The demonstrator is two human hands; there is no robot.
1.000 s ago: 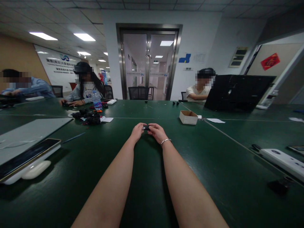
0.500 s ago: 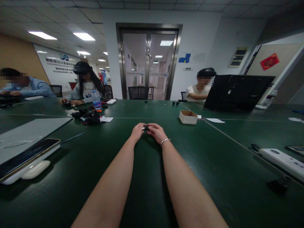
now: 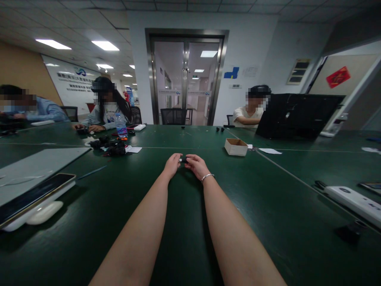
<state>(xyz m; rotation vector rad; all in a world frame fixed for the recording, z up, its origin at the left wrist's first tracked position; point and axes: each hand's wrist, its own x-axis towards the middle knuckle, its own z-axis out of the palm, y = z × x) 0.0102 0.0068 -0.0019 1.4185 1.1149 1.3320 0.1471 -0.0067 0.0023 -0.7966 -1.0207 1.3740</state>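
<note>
A small black piece with a silver end (image 3: 183, 160) is between my two hands, above the middle of the green table (image 3: 184, 222). My right hand (image 3: 197, 167), with a silver bracelet at the wrist, pinches the black part. At the silver end, the fingers of my left hand (image 3: 172, 166) are closed around it. The piece is small and partly covered by fingers, so its exact kind does not show.
An open cardboard box (image 3: 235, 147) stands right of my hands. Black items (image 3: 111, 147) lie to the left near a water bottle (image 3: 121, 126). A phone (image 3: 38, 196) is at near left, a power strip (image 3: 355, 202) at right. Co-workers sit across, one behind a monitor (image 3: 297, 116).
My left fingers have shifted very slightly about the silver end, and a bit more of the piece shows. My right hand is almost still.
</note>
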